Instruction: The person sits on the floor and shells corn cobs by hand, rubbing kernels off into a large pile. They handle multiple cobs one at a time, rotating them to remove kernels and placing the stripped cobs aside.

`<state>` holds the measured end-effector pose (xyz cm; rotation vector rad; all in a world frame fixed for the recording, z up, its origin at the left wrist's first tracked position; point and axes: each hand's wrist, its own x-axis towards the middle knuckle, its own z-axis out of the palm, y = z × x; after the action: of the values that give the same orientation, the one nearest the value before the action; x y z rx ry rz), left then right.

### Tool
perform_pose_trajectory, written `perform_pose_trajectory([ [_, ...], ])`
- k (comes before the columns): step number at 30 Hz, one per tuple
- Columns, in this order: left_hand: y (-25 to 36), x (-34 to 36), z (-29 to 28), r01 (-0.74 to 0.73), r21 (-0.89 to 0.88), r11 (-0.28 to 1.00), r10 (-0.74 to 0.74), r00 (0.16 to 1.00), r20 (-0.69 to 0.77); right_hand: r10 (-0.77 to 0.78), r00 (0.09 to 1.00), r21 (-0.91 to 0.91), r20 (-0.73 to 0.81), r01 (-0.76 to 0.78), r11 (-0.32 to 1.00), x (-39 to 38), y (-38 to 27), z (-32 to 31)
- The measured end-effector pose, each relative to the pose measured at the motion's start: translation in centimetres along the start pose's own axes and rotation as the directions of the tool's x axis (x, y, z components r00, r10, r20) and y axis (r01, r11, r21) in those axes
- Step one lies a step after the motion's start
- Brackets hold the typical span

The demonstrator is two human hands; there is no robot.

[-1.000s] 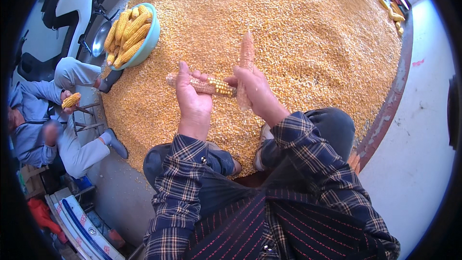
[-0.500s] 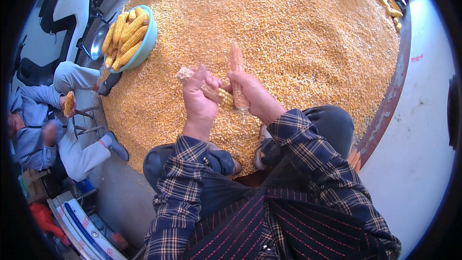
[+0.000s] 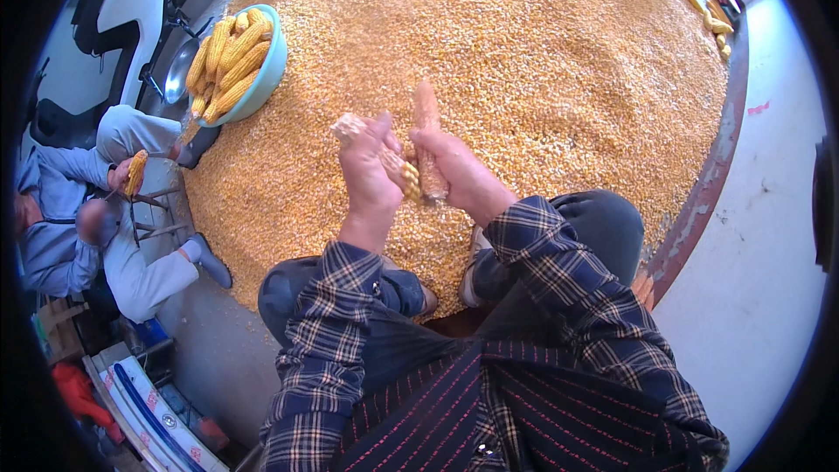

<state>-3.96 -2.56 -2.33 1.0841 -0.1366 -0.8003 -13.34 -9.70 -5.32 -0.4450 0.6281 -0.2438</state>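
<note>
My left hand (image 3: 370, 173) is closed around a partly shelled corn cob (image 3: 348, 128). Its pale bare end pokes out at the upper left, and some yellow kernels still sit on the lower end. In my right hand (image 3: 463, 171) I grip a bare reddish corncob (image 3: 426, 105), held nearly upright with its tip pointing away from me. The kernelled end of the left cob lies against the lower part of the right one. Beneath both hands spreads a wide heap of loose corn kernels (image 3: 559, 96).
A light-blue basin (image 3: 276, 65) full of unshelled ears stands on the heap at the far left. On the left a seated person (image 3: 57, 175) in grey holds an ear of corn (image 3: 135, 172). Several ears (image 3: 712, 22) lie by the white wall (image 3: 752, 236) at far right.
My left hand has shifted slightly to the right, and its cob now points more steeply downward against the right one. My right hand stays nearly in place. The seated person's ear has tilted.
</note>
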Motion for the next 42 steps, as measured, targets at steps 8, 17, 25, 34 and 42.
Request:
perform_pose_trajectory([
  [8, -1.1, -2.4, 1.7, -0.099, 0.210, 0.973, 0.105, 0.994, -0.018, -0.258, 0.963, -0.171, -0.078, 0.242, 0.955, -1.3, 0.6, 2.2],
  [17, 2.0, 0.2, 0.1, 0.158, -0.260, 0.953, -0.171, 0.985, -0.028, 0.014, 1.000, 0.116, 0.005, -0.015, 0.993, -2.4, -3.1, 1.9],
  [25, 0.9, 1.0, -1.2, 0.074, -0.067, 0.995, -0.085, 0.981, -0.173, -0.139, 0.988, -0.396, -0.064, 0.103, 0.912, -1.7, 0.8, 2.9],
  [34, 0.0, 1.5, -0.7, 0.057, -0.103, 0.993, -0.089, 0.938, -0.334, -0.364, 0.931, -0.435, 0.013, 0.333, 0.837, -2.0, 0.6, 3.0],
  [42, -0.1, 0.4, 0.1, 0.050, 0.048, 0.998, -0.038, 0.971, -0.238, -0.099, 0.978, -0.263, -0.185, 0.048, 0.964, -0.5, -0.3, 0.8],
])
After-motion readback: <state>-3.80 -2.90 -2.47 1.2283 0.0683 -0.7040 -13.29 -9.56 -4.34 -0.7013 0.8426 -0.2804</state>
